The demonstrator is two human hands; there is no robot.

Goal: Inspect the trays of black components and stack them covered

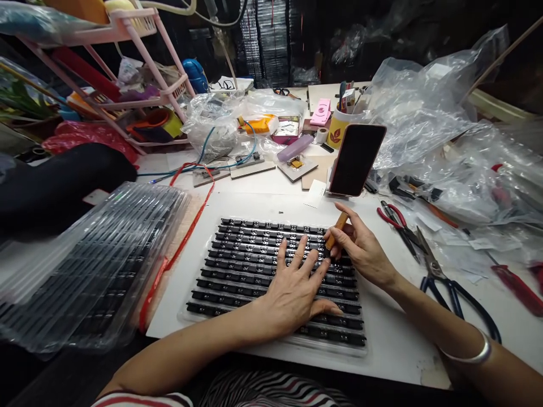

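A clear plastic tray (275,346) lies on a white board in front of me, filled with rows of small black parts (250,278) that look like connectors. Across the right half of the rows my left hand (292,288) rests palm down, fingers spread. At the tray's upper right, my right hand (358,246) grips a short tan wooden stick (338,229), held at a tilt. Its lower end meets the parts beside my left fingertips; the exact contact is hidden by the fingers. One tiny dark piece (280,212) lies on the board just beyond the tray.
Stacked plastic trays (93,265) lie at the left, beside a red strap (180,249). A phone (357,160) stands upright behind the tray. Pliers (401,229), scissors (441,277) and a red-handled screwdriver (515,285) are to the right. Plastic bags (449,147) and a pink rack (144,51) stand further back.
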